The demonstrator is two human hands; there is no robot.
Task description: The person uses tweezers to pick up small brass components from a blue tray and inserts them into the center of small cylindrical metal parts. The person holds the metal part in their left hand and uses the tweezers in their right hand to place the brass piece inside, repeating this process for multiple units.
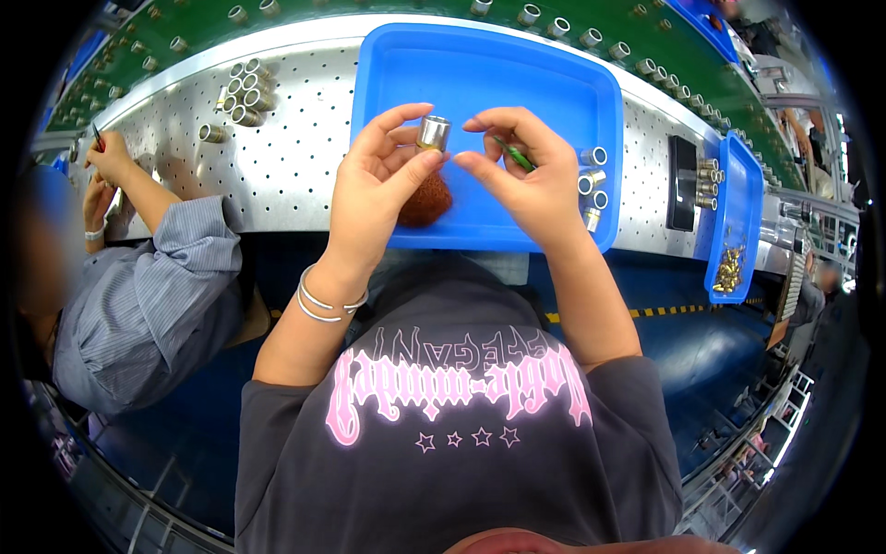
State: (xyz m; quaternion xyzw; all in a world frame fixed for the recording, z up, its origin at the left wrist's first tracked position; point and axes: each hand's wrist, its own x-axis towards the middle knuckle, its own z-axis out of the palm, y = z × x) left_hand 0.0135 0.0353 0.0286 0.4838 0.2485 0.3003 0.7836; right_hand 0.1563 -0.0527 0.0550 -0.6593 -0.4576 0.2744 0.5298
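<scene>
My left hand [377,171] is closed on a small shiny metal cylinder [435,129], held upright between thumb and fingers, with a yellowish band low down. Facing it, my right hand [524,164] has a slim green tool [517,157] tucked in its fingers; thumb and index fingertip are apart and point toward the cylinder. What kind of tool it is, I cannot make out. Below my left hand sits a reddish-brown, fuzzy-looking clump [427,203] in the blue tray [606,102]. Several metal cylinders [593,177] lie along the tray's right side.
More cylinders [247,92] stand in a group on the perforated metal table [300,148], and others line the green conveyor [420,11]. Right of the tray are a black block [682,183] and a narrow blue tray [736,217] with brass-coloured parts. A co-worker [157,305] works at left.
</scene>
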